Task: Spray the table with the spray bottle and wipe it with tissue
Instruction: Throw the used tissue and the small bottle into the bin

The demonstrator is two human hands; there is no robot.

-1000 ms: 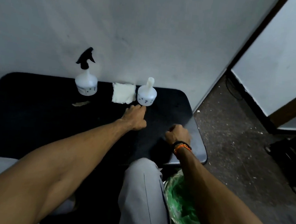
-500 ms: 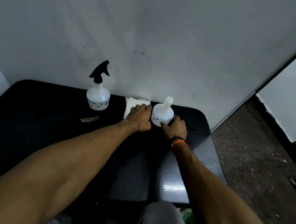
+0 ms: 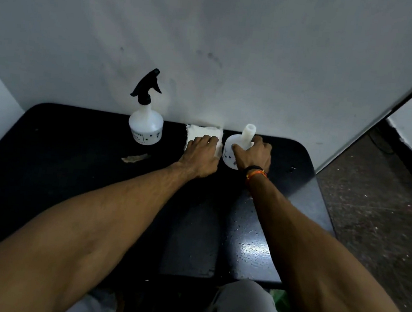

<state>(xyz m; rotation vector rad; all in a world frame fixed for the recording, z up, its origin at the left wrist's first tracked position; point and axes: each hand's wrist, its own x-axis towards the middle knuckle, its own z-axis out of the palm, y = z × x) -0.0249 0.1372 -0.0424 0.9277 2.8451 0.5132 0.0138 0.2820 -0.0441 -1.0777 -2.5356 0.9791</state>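
A black table (image 3: 72,173) stands against a white wall. At its back stands a white spray bottle (image 3: 145,127) with a black trigger head, untouched. To its right lies a folded white tissue (image 3: 203,131); my left hand (image 3: 200,156) lies on its near part, fingers curled down onto it. Further right stands a second white bottle (image 3: 248,132) with a bare neck and no spray head. My right hand (image 3: 254,155) wraps around that bottle's body from the right, with a black and orange band on its wrist.
A small brownish scrap (image 3: 134,158) lies on the table in front of the spray bottle. The table's right edge borders a speckled grey floor (image 3: 376,202). Something green (image 3: 283,304) sits under the near edge, beside my grey-trousered knee.
Both hands reached forward to the back of the table. My left hand went onto the tissue and my right hand closed around the headless bottle. The view tilted up towards the wall.
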